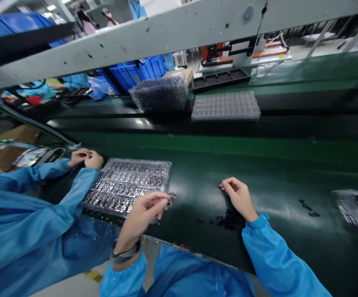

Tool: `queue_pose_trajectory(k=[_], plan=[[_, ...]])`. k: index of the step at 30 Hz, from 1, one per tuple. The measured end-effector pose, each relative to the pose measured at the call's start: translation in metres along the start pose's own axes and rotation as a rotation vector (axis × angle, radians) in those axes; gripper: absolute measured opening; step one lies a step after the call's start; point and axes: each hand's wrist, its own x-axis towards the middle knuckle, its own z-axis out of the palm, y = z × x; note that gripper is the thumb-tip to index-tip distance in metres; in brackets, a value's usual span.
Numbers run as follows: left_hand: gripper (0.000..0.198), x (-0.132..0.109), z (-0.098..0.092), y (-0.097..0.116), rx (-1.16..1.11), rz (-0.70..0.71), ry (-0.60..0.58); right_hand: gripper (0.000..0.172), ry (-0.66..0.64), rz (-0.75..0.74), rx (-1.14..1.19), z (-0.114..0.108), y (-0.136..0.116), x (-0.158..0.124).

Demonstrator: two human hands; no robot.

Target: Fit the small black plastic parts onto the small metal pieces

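Head view: the left hand (144,211) pinches a small dark part (171,199) between its fingertips, right at the near right corner of the clear blister tray (126,185) on the green belt (197,173). The right hand (240,197) is well apart from the tray. Its fingers curl down to the belt just beyond a pile of black parts (228,219), and I cannot tell whether it grips anything. A co-worker's hands (86,159) meet at the tray's far left corner.

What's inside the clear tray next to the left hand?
The clear tray holds rows of small metallic parts in its pockets. Its near corner is hidden behind the left hand, which pinches a small part.
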Motion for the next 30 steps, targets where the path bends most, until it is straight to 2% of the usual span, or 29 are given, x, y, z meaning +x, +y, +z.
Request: queue_pose_trajectory(k=[2, 4, 6, 8, 11, 15, 25, 30], plan=[[0.041, 0.002, -0.042, -0.004, 0.154, 0.006, 0.211, 0.033, -0.039, -0.040, -0.089, 0.004, 0.000, -0.003], [0.050, 0.018, -0.077, -0.014, 0.247, 0.001, 0.381, 0.030, -0.068, -0.085, -0.174, 0.008, -0.001, -0.006], [0.059, 0.040, -0.101, -0.027, 0.280, -0.035, 0.431, 0.028, -0.090, -0.131, -0.240, 0.010, -0.001, -0.006], [0.061, 0.061, -0.115, -0.040, 0.292, -0.080, 0.381, 0.028, -0.106, -0.164, -0.282, 0.010, -0.001, -0.006], [0.056, 0.083, -0.122, -0.056, 0.314, -0.125, 0.287, 0.027, -0.115, -0.182, -0.312, 0.009, 0.001, -0.005], [0.049, 0.096, -0.127, -0.068, 0.360, -0.162, 0.212, 0.026, -0.122, -0.190, -0.332, 0.008, 0.002, -0.004], [0.042, 0.103, -0.139, -0.079, 0.541, -0.135, 0.200, 0.022, -0.147, -0.227, -0.418, 0.009, 0.003, -0.005], [0.042, 0.103, -0.141, -0.079, 0.595, -0.062, 0.219, 0.021, -0.164, -0.211, -0.432, 0.009, 0.001, -0.005]])
